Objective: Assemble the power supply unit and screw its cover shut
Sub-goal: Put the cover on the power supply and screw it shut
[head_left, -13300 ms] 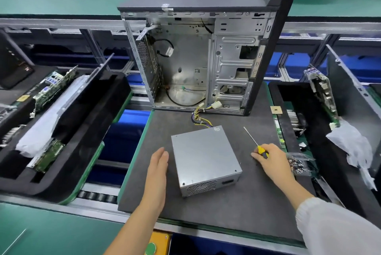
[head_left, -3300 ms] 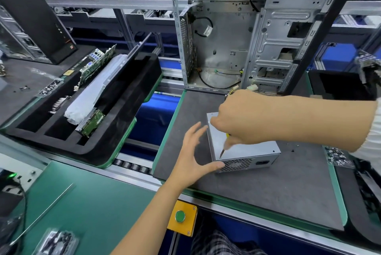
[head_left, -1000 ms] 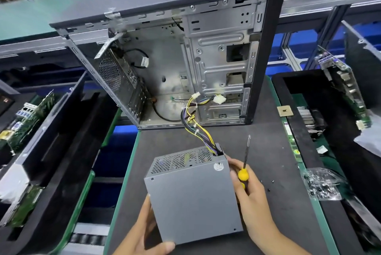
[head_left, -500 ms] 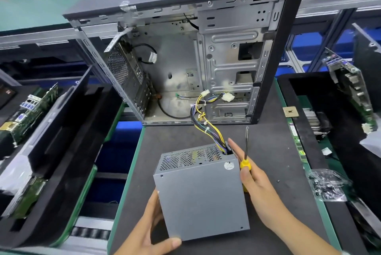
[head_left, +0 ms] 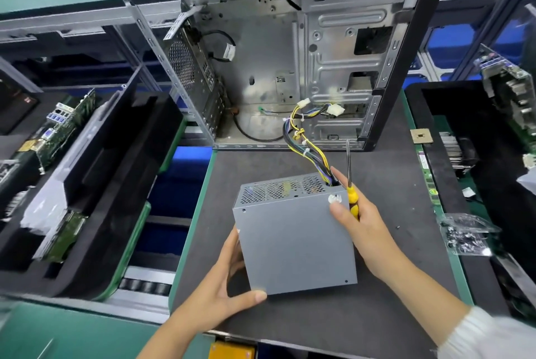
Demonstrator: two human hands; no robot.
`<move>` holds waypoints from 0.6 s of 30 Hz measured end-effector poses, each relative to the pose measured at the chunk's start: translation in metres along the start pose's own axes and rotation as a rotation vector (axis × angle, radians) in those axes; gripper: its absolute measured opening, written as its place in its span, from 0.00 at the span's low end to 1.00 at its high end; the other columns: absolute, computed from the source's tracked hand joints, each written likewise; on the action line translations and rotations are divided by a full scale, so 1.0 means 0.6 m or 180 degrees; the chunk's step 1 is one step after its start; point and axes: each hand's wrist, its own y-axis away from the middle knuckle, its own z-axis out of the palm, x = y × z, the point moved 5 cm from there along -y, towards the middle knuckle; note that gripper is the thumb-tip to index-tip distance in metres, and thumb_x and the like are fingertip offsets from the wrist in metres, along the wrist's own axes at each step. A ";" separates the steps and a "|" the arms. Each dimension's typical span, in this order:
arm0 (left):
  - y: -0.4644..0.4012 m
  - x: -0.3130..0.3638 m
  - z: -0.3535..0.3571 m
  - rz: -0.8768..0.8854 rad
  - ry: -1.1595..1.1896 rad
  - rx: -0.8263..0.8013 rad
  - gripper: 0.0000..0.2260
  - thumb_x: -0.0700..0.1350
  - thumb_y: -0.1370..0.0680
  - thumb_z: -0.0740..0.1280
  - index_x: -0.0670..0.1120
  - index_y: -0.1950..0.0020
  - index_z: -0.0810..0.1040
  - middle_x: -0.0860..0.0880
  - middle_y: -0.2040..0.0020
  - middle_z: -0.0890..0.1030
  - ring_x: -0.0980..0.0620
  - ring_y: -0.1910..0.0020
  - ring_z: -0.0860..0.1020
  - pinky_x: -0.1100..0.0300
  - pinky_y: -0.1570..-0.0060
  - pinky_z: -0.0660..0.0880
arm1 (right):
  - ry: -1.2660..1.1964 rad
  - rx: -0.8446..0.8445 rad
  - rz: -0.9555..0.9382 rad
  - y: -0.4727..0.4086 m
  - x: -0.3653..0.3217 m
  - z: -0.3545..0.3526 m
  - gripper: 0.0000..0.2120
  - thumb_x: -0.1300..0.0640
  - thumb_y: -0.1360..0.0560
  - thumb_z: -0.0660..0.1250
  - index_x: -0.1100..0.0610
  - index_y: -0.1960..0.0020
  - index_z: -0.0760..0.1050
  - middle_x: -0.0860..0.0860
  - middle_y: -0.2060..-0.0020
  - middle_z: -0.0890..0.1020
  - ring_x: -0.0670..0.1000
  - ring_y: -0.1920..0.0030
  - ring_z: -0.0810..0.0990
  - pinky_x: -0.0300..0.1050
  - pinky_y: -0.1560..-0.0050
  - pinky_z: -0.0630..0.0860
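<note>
power supply unit, a grey sheet-metal box with a perforated vent face on its far side, is now tipped up on the dark grey foam work mat between both hands. a few seconds ago it lay flat while the screwdriver tip worked at its near corner; since then it has been lifted and turned so the broad plain panel faces the camera, and over the last second it has barely shifted. i read that as the driving on that side being done and the box being turned over, either to check it or to reach another screw hole; small holes show at the panel's corners, but whether screws sit in them is too small to tell.

left hand cradles the box's near-left lower corner, thumb pressed along the bottom edge and fingers curled behind the left side. right hand grips the upper-right corner, thumb on the front panel and fingertips reaching over by the cable exit, and the same hand pinches the yellow-handled screwdriver against the box's right edge, shaft pointing up and away.

bundle of yellow and black wires runs from the top-right corner back into the open silver computer case standing behind. clear plastic bag of screws lies well apart on the right.
</note>
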 end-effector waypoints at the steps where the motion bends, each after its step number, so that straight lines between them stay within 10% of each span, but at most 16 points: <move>1: 0.000 -0.001 -0.001 -0.0019 -0.0007 0.0002 0.44 0.54 0.28 0.76 0.77 0.29 0.46 0.70 0.26 0.60 0.66 0.27 0.62 0.74 0.35 0.63 | -0.0027 -0.0022 0.0002 -0.001 0.001 0.000 0.30 0.39 0.34 0.68 0.36 0.33 0.65 0.46 0.37 0.77 0.48 0.39 0.77 0.53 0.36 0.72; 10: -0.002 -0.005 -0.002 -0.0074 -0.0084 -0.0040 0.47 0.55 0.28 0.76 0.71 0.25 0.42 0.67 0.24 0.59 0.63 0.25 0.61 0.71 0.32 0.62 | -0.0291 -0.0101 0.0030 -0.010 0.022 -0.008 0.27 0.41 0.33 0.71 0.33 0.36 0.69 0.49 0.40 0.80 0.51 0.44 0.81 0.47 0.48 0.80; 18: -0.013 0.006 -0.010 -0.0069 -0.0021 -0.0156 0.47 0.50 0.27 0.76 0.69 0.24 0.43 0.63 0.24 0.61 0.60 0.25 0.62 0.70 0.32 0.63 | -0.0370 0.0108 0.0301 -0.025 0.025 -0.009 0.24 0.41 0.33 0.70 0.51 0.41 0.75 0.52 0.50 0.84 0.53 0.51 0.84 0.42 0.59 0.79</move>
